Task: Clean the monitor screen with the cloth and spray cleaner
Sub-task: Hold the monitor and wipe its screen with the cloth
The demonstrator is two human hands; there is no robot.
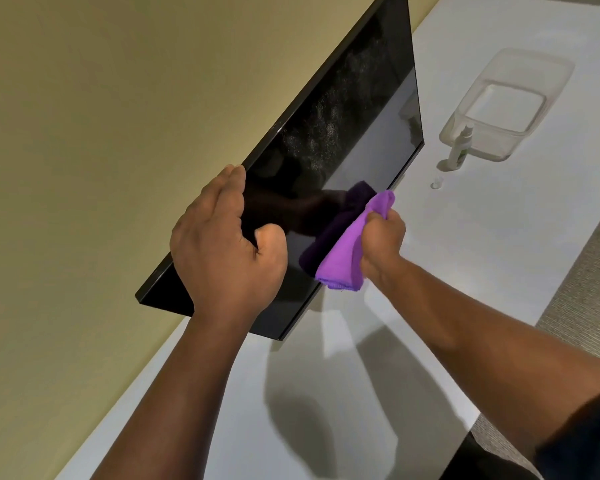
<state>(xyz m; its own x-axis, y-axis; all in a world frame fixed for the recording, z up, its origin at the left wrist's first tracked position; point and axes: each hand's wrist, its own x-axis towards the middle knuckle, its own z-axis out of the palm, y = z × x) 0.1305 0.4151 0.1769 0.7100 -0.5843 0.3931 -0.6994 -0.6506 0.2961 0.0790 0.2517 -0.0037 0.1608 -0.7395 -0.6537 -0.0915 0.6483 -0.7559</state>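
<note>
A black monitor (343, 119) stands on a white table, its dark screen speckled with fine spray droplets across the middle and upper part. My left hand (222, 244) grips the monitor's top edge, fingers behind it and thumb on the screen side. My right hand (383, 242) holds a bunched purple cloth (347, 251) and presses it against the lower part of the screen near the bottom edge. A small white spray bottle (459, 147) stands upright on the table to the right of the monitor, apart from both hands.
A clear plastic tub (548, 69) sits on the white table (465, 237) behind the spray bottle. A small clear cap (437, 183) lies on the table near the bottle. A beige wall runs behind the monitor. Carpeted floor shows past the table's right edge.
</note>
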